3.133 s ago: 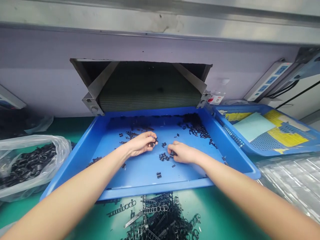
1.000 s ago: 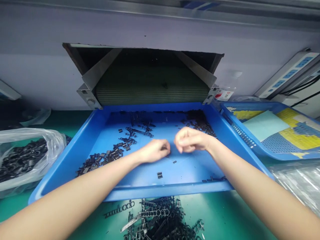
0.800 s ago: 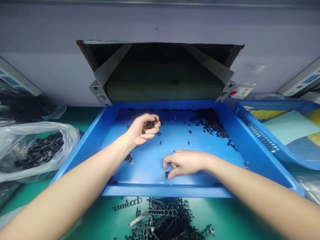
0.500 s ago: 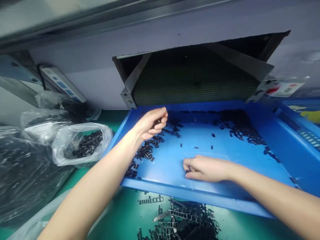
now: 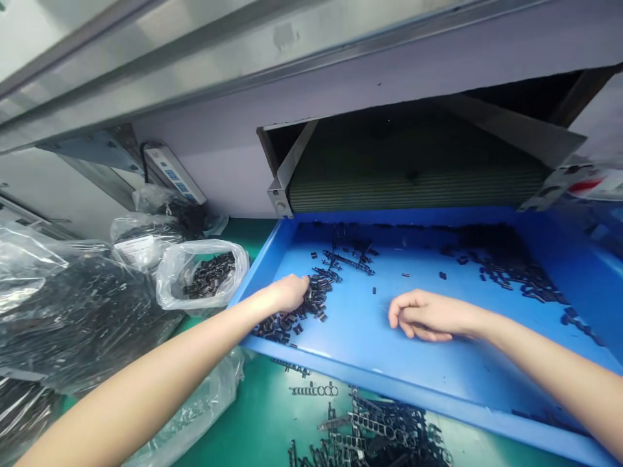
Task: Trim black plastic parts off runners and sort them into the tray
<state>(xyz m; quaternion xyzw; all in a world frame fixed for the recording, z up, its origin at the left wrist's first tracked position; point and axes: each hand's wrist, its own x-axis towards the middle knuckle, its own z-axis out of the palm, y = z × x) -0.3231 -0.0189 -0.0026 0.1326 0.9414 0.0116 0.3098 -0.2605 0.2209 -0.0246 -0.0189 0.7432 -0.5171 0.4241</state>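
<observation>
My left hand (image 5: pixel 288 293) is down at a heap of small black parts (image 5: pixel 316 299) along the left side of a blue tray (image 5: pixel 360 370). Its fingers are curled and mostly hidden from view, so whether they hold anything does not show. Over the middle of the tray floor is my right hand (image 5: pixel 422 316), loosely bent, fingers somewhat apart, with nothing visible in it. A black runner strip (image 5: pixel 353 263) lies behind the heap. More black parts (image 5: pixel 509 259) are piled at the tray's back right.
Behind the tray a dark green conveyor (image 5: pixel 413 185) ends under a metal-framed opening. An open plastic bag (image 5: pixel 168 285) of black parts and larger filled bags (image 5: pixel 87 311) stand left. Black runners (image 5: pixel 384 428) lie on the green table in front.
The view has shifted left. My left hand has come down from above the tray to the left heap. My right hand has loosened; the dark piece at its fingers no longer shows.
</observation>
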